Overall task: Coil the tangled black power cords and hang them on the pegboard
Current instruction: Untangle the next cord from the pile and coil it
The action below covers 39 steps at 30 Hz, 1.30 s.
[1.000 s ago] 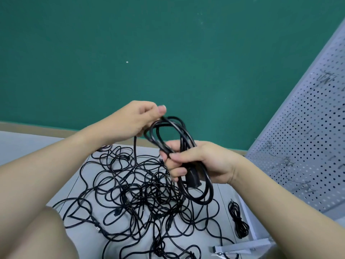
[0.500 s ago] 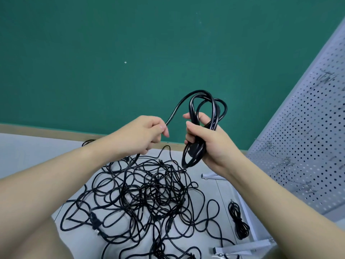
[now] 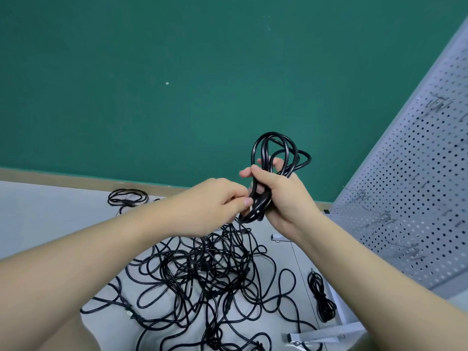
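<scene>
Both hands grip coiled cord [image 3: 272, 158] (tangle below).

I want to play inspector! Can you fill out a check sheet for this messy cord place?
Surface: pale grey floor, partly covered by cords.
Job's things: coiled cord held up; tangled cord pile on the floor; pegboard on the right, metal hooks on it, no cord hung.
Clutter: bundled cord by the pegboard's foot; looped cord farther back.
Hands: right hand grips the coil; left hand pinches cord at its lower end.
Cables: all black.
Surroundings: green wall.
</scene>
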Available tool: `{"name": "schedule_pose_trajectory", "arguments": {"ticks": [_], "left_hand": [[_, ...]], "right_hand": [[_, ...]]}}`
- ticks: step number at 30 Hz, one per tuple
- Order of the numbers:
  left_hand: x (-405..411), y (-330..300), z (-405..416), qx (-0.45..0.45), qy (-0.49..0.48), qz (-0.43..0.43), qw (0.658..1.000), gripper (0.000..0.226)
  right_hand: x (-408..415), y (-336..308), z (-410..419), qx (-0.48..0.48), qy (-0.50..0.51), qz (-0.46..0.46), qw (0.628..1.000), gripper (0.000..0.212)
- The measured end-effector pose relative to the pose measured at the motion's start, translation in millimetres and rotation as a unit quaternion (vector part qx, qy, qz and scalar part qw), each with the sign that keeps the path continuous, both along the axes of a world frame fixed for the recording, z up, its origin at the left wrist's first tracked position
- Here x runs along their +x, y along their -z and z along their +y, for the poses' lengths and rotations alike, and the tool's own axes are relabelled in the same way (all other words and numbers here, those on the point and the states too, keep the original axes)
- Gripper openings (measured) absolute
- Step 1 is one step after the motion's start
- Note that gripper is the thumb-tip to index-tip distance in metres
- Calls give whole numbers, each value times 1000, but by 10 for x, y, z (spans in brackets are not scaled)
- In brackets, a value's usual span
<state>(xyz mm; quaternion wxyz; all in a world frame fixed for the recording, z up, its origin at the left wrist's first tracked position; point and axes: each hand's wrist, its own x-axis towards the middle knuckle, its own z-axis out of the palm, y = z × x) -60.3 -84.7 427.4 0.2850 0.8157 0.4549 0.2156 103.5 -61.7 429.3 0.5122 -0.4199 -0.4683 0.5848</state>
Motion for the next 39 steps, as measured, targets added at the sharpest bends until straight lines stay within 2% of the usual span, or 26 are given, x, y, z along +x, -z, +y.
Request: {"name": "schedule_pose_trajectory", "arguments": {"ticks": [3, 5, 7, 13, 17, 21, 24, 26, 29, 31, 33, 35, 39], "left_hand": [[-49, -50, 11, 39, -29, -4, 999, 32], [-110, -71, 31, 31, -66, -28, 997, 23], [-176, -72, 55, 7, -90, -18, 996, 25], [-357, -91, 70, -30, -84, 85, 992, 46], [-447, -115, 92, 3, -97, 67, 993, 44], [-481, -112, 96, 19, -64, 4, 998, 31], [-462, -127, 74, 11, -29, -13, 999, 21], [-425, -144, 62, 22, -15, -30, 999, 18], [-361, -180, 42, 44, -6, -68, 997, 27], [-329, -189, 45, 55, -18, -88, 994, 41], [-313, -183, 69, 76, -50, -99, 991, 54], [-300, -170, 100, 109, -91, -92, 986, 66], [-247, -178, 110, 169, -115, -57, 977, 69]], "right_hand": [[20, -44, 56, 2, 9, 81, 997, 21], [95, -90, 142, 2, 15, 120, 993, 11], [209, -128, 222, 2, 35, 132, 991, 11], [556, -151, 382, -60, 69, 233, 968, 14], [748, -145, 451, -90, 48, 255, 962, 11], [753, -85, 409, -108, -28, 174, 978, 19], [630, -38, 334, -97, -56, 63, 992, 39], [556, -2, 304, -85, -73, -4, 994, 60], [462, 35, 261, -75, -112, -73, 988, 96], [423, 54, 220, -80, -153, -85, 981, 106], [393, 69, 166, -83, -209, -74, 971, 104], [350, 93, 114, -78, -271, -83, 956, 89], [209, 113, 0, -92, -381, -136, 910, 91]]}}
